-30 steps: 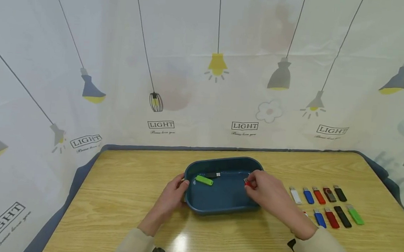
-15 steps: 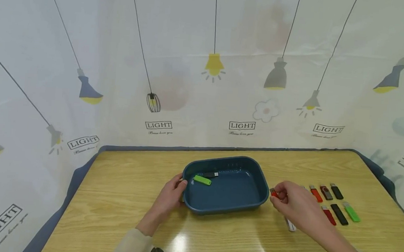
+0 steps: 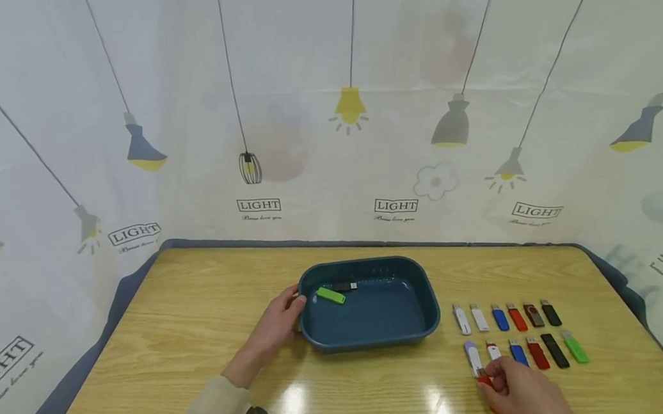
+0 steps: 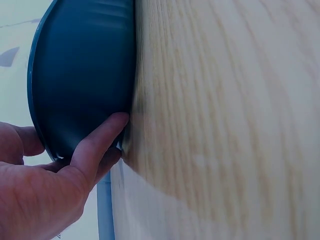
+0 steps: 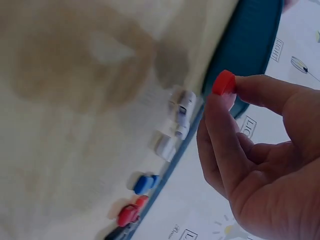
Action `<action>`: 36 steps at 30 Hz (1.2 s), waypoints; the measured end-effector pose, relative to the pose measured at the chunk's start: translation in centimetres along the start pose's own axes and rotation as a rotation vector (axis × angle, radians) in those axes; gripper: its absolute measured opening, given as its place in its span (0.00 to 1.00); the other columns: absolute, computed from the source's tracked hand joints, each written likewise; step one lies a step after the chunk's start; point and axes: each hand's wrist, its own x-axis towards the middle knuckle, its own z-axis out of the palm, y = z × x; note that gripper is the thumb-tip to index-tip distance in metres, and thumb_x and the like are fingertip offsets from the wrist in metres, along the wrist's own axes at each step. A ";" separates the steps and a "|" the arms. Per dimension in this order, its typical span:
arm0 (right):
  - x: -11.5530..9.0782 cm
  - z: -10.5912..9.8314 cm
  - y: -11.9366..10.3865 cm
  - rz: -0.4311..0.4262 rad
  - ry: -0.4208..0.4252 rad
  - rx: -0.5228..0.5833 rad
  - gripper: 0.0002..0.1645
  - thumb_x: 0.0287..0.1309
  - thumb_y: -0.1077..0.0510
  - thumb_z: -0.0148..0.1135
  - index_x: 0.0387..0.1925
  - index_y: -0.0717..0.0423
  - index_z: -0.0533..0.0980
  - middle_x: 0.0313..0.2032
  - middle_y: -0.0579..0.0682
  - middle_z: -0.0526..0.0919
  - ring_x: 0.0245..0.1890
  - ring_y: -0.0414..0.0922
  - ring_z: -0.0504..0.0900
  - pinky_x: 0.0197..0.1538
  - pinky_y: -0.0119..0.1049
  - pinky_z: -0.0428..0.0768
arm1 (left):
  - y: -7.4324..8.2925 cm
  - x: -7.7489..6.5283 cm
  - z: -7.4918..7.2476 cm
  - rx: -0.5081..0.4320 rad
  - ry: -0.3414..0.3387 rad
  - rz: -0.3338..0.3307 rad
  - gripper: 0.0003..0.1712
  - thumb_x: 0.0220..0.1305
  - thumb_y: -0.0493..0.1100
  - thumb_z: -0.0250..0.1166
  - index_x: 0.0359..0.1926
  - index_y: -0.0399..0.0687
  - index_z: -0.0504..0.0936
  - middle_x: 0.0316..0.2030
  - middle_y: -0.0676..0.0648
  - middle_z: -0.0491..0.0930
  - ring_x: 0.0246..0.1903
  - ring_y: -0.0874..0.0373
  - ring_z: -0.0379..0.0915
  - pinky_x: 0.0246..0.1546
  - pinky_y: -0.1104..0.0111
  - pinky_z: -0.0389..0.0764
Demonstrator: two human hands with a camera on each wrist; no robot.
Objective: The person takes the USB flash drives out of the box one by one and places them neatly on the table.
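A dark blue tray stands on the table, a green USB flash drive and a black USB flash drive inside it near its left end. My left hand grips that end, thumb at the rim and fingers against the outer wall in the left wrist view. Between thumb and fingertips, my right hand pinches a red USB flash drive. It is just in front of a white-and-lilac flash drive in the near row; whether it touches the table is unclear.
Two rows of flash drives lie right of the tray. The far row runs from a white one to a black one; the near row ends with a green one. A lamp-printed curtain hangs behind the table.
My right hand has carried the red flash drive out from over the tray, rightward and toward me, to the front of the near row. My left hand keeps its grip on the tray.
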 end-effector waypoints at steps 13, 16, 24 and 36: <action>-0.6 2.0 1.4 0.038 -0.044 -0.075 0.14 0.62 0.53 0.71 0.34 0.58 0.76 0.24 0.46 0.71 0.25 0.43 0.69 0.30 0.39 0.67 | 0.0 0.0 -0.1 0.005 -0.007 0.000 0.31 0.84 0.46 0.45 0.78 0.34 0.57 0.72 0.27 0.63 0.65 0.35 0.68 0.49 0.47 0.85; -0.6 2.0 1.5 0.035 -0.047 -0.090 0.14 0.62 0.53 0.71 0.34 0.58 0.76 0.24 0.46 0.71 0.25 0.43 0.70 0.30 0.39 0.67 | 0.1 -0.1 0.0 0.009 -0.006 -0.002 0.31 0.84 0.46 0.45 0.78 0.34 0.57 0.72 0.28 0.63 0.65 0.35 0.69 0.49 0.47 0.85; -0.3 1.9 1.4 0.080 -0.093 -0.107 0.18 0.64 0.49 0.71 0.36 0.60 0.78 0.25 0.47 0.74 0.26 0.44 0.71 0.31 0.39 0.71 | 0.1 0.0 -0.1 0.007 0.000 -0.020 0.31 0.84 0.47 0.47 0.78 0.36 0.58 0.72 0.29 0.65 0.64 0.37 0.69 0.49 0.49 0.85; -0.1 -1.0 -2.6 -0.083 0.066 -0.184 0.27 0.64 0.40 0.70 0.47 0.59 0.80 0.34 0.47 0.78 0.29 0.42 0.75 0.31 0.40 0.77 | 0.0 0.0 0.0 -0.013 -0.005 -0.014 0.31 0.84 0.47 0.47 0.78 0.35 0.57 0.72 0.28 0.63 0.64 0.35 0.69 0.50 0.47 0.85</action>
